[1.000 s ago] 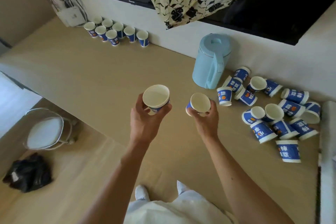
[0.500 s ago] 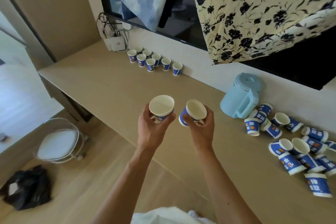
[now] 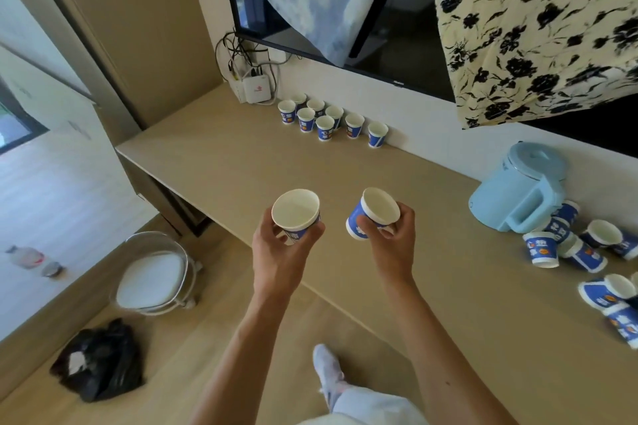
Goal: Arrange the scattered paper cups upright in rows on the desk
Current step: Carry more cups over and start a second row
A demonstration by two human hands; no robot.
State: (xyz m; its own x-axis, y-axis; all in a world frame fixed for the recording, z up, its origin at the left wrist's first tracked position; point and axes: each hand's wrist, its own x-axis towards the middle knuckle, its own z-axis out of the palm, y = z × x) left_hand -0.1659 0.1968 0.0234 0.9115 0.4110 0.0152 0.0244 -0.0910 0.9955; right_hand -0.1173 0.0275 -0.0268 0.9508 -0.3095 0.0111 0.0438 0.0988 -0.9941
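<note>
My left hand [image 3: 276,254] grips a blue-and-white paper cup [image 3: 296,216] upright above the desk's front edge. My right hand [image 3: 392,241] holds a second paper cup [image 3: 374,212], tilted a little to the left. Both cups are in the air over the beige desk [image 3: 241,169]. Several cups stand upright in two rows [image 3: 329,119] at the back, against the wall. A scattered pile of cups [image 3: 583,252] lies at the right, most on their sides.
A light blue kettle [image 3: 521,197] stands beside the pile. A white router [image 3: 257,90] with cables sits at the desk's back left corner. Hanging cloths cover a dark screen [image 3: 397,45] above. A round stool [image 3: 152,278] and a black bag [image 3: 100,359] are on the floor.
The view has swung left toward the upright rows, and both hands have carried their cups leftward away from the scattered pile. The right cup now tilts more.
</note>
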